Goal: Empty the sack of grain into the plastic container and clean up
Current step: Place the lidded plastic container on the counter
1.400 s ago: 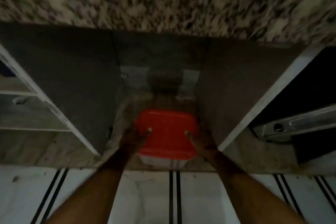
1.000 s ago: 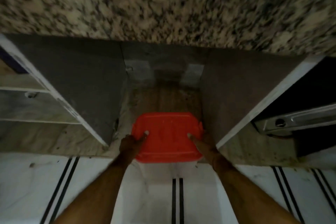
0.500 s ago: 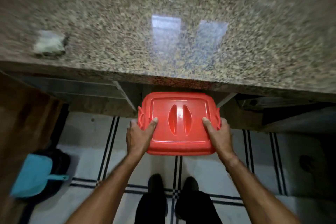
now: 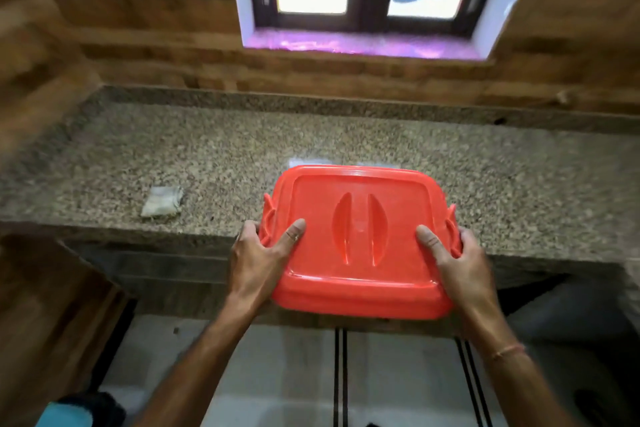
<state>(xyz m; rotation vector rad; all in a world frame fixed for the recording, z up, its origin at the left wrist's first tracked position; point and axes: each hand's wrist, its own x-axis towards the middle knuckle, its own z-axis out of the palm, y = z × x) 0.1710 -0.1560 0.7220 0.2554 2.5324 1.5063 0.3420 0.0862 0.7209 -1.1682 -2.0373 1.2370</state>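
Plastic container (image 4: 360,295), glossy red, rounded-square, gripped by left hand (image 4: 256,255) and right hand (image 4: 462,262).

A speckled brown granite countertop (image 4: 346,142) runs across the view, with a low raised lip (image 4: 311,103) of the same stone along its back. A small whitish wad (image 4: 162,202), cloth or paper, lies on it near the front edge, left of centre. The red-lidded container (image 4: 356,239) overhangs that front edge, well apart from the wad. Whether its base rests on the stone cannot be told.
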